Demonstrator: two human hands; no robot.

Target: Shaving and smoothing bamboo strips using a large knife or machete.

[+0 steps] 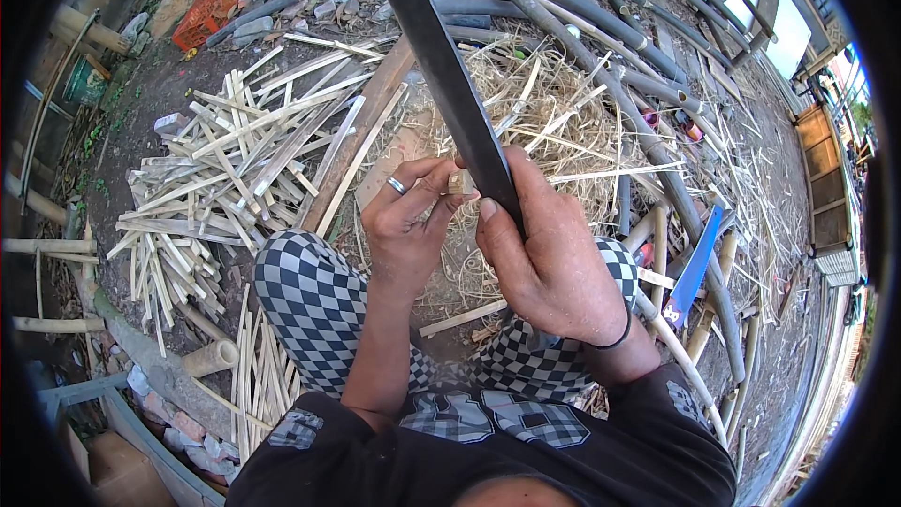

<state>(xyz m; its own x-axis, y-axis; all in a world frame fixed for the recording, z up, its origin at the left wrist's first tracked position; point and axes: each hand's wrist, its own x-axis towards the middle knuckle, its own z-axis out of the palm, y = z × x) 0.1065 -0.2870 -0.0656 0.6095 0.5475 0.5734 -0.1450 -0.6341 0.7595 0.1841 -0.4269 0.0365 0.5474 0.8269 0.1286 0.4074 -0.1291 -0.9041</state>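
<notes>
My left hand (402, 230), with a ring on one finger, pinches a short pale piece of split bamboo or wood (460, 182) whose squarish end faces up. My right hand (568, 268) is wrapped round the lower part of a long dark-bladed machete (446, 66), its handle hidden by the palm. The blade rises up and to the left, with its base right beside the pale piece; whether they touch I cannot tell. Under and beyond my left hand lies a brown wooden plank (361, 136). My checkered trouser legs (314, 296) are spread below both hands.
Piled bamboo strips (244, 145) lie left, and another bundle (263, 366) sits nearer. Curly shavings (535, 113) heap up ahead. Long bamboo poles (610, 84) cross the right side, near a blue saw (696, 263). An orange crate (208, 9) stands among rubble at the far left.
</notes>
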